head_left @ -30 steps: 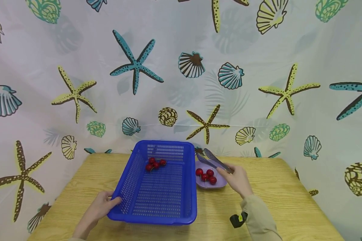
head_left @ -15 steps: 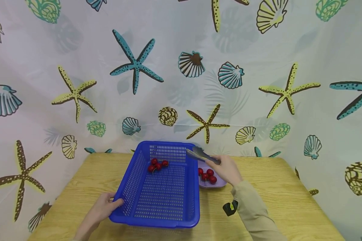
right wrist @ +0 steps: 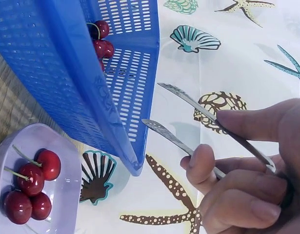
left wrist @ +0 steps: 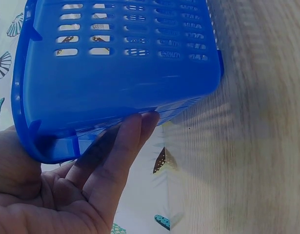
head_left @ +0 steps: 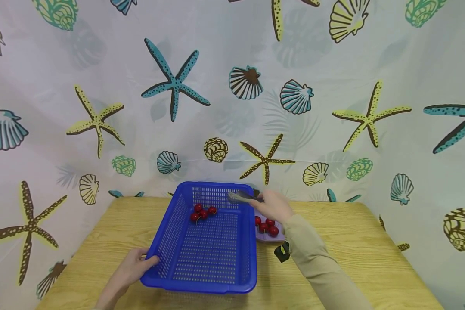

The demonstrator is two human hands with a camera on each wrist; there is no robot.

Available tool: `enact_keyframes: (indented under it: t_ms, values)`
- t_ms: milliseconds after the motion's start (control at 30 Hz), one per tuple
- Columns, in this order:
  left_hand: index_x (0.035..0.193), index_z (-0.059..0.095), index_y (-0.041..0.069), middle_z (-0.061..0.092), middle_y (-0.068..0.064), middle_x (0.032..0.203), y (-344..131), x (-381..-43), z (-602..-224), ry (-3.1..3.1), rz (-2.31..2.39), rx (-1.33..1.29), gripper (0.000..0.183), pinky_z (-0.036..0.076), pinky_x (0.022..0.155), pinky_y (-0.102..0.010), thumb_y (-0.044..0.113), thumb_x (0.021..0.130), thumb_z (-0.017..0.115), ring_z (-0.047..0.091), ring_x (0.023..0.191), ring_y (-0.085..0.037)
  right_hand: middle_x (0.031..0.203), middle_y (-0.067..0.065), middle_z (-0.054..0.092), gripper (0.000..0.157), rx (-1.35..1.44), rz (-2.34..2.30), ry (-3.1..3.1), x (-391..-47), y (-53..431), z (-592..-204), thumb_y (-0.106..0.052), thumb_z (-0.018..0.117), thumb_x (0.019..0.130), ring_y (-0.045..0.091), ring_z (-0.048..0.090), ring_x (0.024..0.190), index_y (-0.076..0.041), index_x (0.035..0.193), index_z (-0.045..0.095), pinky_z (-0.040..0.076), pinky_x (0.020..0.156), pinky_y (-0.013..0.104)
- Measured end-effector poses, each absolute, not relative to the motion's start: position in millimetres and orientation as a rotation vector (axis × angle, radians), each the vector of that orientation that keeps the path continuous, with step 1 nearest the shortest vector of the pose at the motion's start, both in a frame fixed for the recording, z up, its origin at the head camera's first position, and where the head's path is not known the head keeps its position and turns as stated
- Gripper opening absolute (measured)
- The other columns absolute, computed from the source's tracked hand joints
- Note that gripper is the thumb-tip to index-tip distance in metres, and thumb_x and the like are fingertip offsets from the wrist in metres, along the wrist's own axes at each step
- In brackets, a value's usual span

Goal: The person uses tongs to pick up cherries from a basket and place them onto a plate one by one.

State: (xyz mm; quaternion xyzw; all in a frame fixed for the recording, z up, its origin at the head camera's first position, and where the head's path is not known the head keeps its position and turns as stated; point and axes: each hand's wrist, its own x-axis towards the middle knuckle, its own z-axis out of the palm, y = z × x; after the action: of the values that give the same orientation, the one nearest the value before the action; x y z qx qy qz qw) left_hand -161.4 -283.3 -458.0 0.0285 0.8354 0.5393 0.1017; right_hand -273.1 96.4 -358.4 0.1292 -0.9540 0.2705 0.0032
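Note:
A blue perforated basket [head_left: 205,245] stands mid-table, tilted toward the viewer, with several red cherries [head_left: 199,214] grouped near its far left corner. My left hand [head_left: 133,267] grips its near left corner, thumb over the rim and fingers beneath in the left wrist view. Metal tongs [right wrist: 189,105] are in my right hand [head_left: 273,206], spread apart with nothing between their tips. Those tips hover over the basket's far right corner. Just right of the basket sits a small lilac dish [right wrist: 67,190] holding several cherries [right wrist: 31,180] with stems, partly covered by the right hand in the head view.
The wooden table [head_left: 341,249] extends to both sides. A patterned curtain [head_left: 232,120] with starfish and shells hangs close behind the table. A black strap with a yellow mark [head_left: 282,252] sits at the right wrist.
My right hand has carried the tongs left from above the lilac dish to over the basket's far right corner. The basket has shifted slightly right, held by the left hand.

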Motion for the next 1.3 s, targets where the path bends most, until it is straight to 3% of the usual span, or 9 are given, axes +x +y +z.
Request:
enact_keyframes:
  t_ms: [67, 133, 200, 300, 467, 733, 933, 1133, 1300]
  values:
    - [0.124, 0.055, -0.024, 0.075, -0.025, 0.096, -284, -162, -458, 2.468, 1.587, 0.084, 0.045, 0.062, 0.069, -0.031, 0.011, 0.096, 0.054, 0.076, 0.079, -0.024, 0.079, 0.008, 0.067, 0.040, 0.426, 0.809, -3.012, -277, 90, -357, -0.033, 0.062, 0.096, 0.014, 0.053, 0.059, 0.005, 0.102, 0.072, 0.045, 0.057, 0.027]
    - [0.124, 0.055, -0.024, 0.076, -0.024, 0.096, -284, -162, -458, 2.468, 1.585, 0.073, 0.045, 0.062, 0.069, -0.031, 0.011, 0.096, 0.055, 0.076, 0.078, -0.023, 0.061, 0.000, 0.056, 0.036, 0.469, 0.796, -3.026, -280, 84, -356, -0.031, 0.062, 0.097, 0.011, 0.045, 0.051, 0.000, 0.080, 0.070, 0.038, 0.050, 0.024]
    - [0.124, 0.055, -0.024, 0.076, -0.023, 0.095, -284, -163, -458, 2.475, 1.582, 0.074, 0.045, 0.061, 0.068, -0.030, 0.011, 0.096, 0.054, 0.076, 0.077, -0.022, 0.051, -0.005, 0.041, 0.040, 0.508, 0.789, -3.039, -282, 77, -354, -0.029, 0.063, 0.097, 0.009, 0.034, 0.045, -0.008, 0.063, 0.060, 0.028, 0.045, 0.021]
    - [0.124, 0.054, -0.025, 0.076, -0.024, 0.095, -285, -163, -458, 2.474, 1.577, 0.079, 0.045, 0.061, 0.067, -0.028, 0.010, 0.097, 0.053, 0.076, 0.077, -0.021, 0.048, -0.008, 0.032, 0.048, 0.534, 0.696, -3.046, -284, 66, -352, -0.028, 0.063, 0.097, 0.007, 0.026, 0.044, -0.015, 0.056, 0.043, 0.022, 0.044, 0.020]
    - [0.125, 0.052, -0.026, 0.075, -0.027, 0.097, -285, -163, -459, 2.464, 1.579, 0.097, 0.045, 0.061, 0.067, -0.028, 0.010, 0.098, 0.052, 0.076, 0.078, -0.023, 0.058, -0.004, 0.035, 0.043, 0.518, 0.529, -3.079, -291, 53, -349, -0.029, 0.064, 0.097, 0.011, 0.029, 0.050, -0.015, 0.063, 0.040, 0.026, 0.049, 0.024]
    - [0.124, 0.053, -0.027, 0.075, -0.027, 0.095, -285, -163, -459, 2.459, 1.604, 0.128, 0.044, 0.060, 0.066, -0.027, 0.009, 0.097, 0.052, 0.076, 0.076, -0.022, 0.063, -0.001, 0.045, 0.036, 0.503, 0.409, -3.136, -301, 38, -347, -0.032, 0.063, 0.097, 0.014, 0.042, 0.057, -0.013, 0.070, 0.051, 0.035, 0.055, 0.027]
    - [0.124, 0.052, -0.027, 0.075, -0.026, 0.094, -285, -162, -460, 2.447, 1.615, 0.131, 0.045, 0.060, 0.066, -0.027, 0.009, 0.097, 0.052, 0.076, 0.076, -0.021, 0.083, 0.007, 0.064, 0.029, 0.483, 0.416, -3.186, -310, 24, -351, -0.032, 0.062, 0.098, 0.019, 0.055, 0.070, -0.004, 0.094, 0.066, 0.043, 0.062, 0.031]
    - [0.124, 0.051, -0.028, 0.075, -0.028, 0.094, -285, -161, -460, 2.437, 1.643, 0.156, 0.045, 0.061, 0.066, -0.028, 0.008, 0.097, 0.052, 0.076, 0.077, -0.023, 0.115, 0.015, 0.069, 0.035, 0.380, 0.475, -3.220, -316, 13, -359, -0.030, 0.061, 0.099, 0.031, 0.067, 0.101, -0.002, 0.119, 0.065, 0.055, 0.082, 0.043]
    - [0.126, 0.050, -0.027, 0.075, -0.027, 0.096, -284, -161, -459, 2.441, 1.624, 0.107, 0.047, 0.062, 0.068, -0.030, 0.010, 0.096, 0.053, 0.077, 0.079, -0.025, 0.110, 0.015, 0.069, 0.035, 0.312, 0.533, -3.229, -322, 5, -369, -0.028, 0.063, 0.099, 0.031, 0.068, 0.095, -0.002, 0.123, 0.063, 0.054, 0.075, 0.042]
